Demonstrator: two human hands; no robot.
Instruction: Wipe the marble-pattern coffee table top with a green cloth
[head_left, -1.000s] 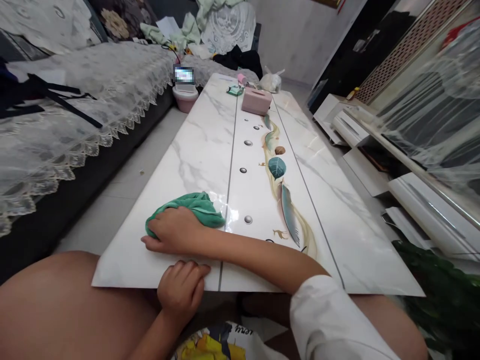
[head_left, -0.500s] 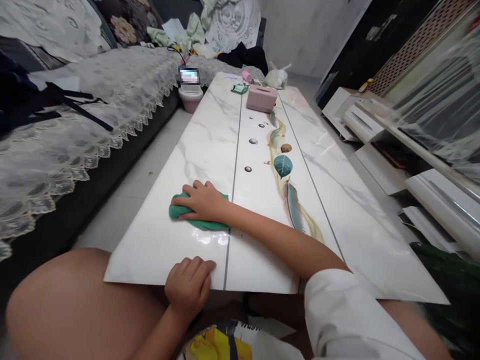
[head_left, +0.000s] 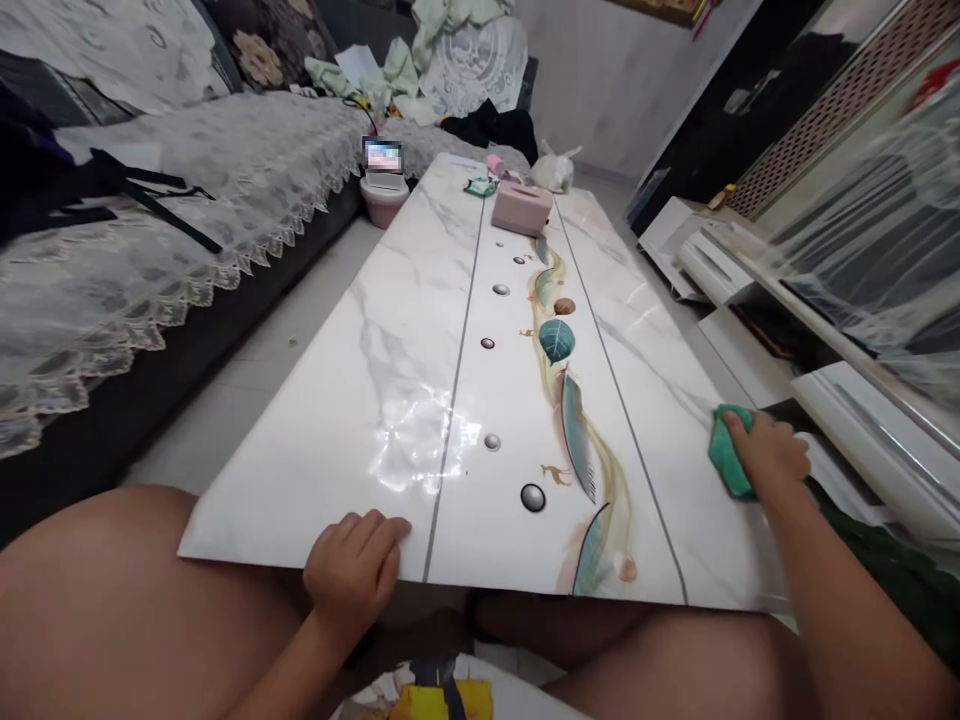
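A green cloth (head_left: 729, 452) lies at the right edge of the long white marbled table (head_left: 315, 440), with my right hand (head_left: 772, 455) closed on it and pressing it to the surface. My left hand (head_left: 354, 565) rests at the table's near edge, left of the middle, its fingers curled over the top of the edge. Nothing shows between those fingers, though the palm side is hidden. Printed leaves, feathers and round dots run down the table's middle strip.
At the far end of the table are a pink box (head_left: 523, 208), a small green packet (head_left: 480, 187) and a plastic bag (head_left: 553, 172). A lace-covered sofa (head_left: 225, 190) runs along the left. White cabinets (head_left: 739, 265) stand at the right.
My right hand has moved with the green cloth from the table's left part across to its right edge. My left hand stays at the near edge. The view has shifted slightly.
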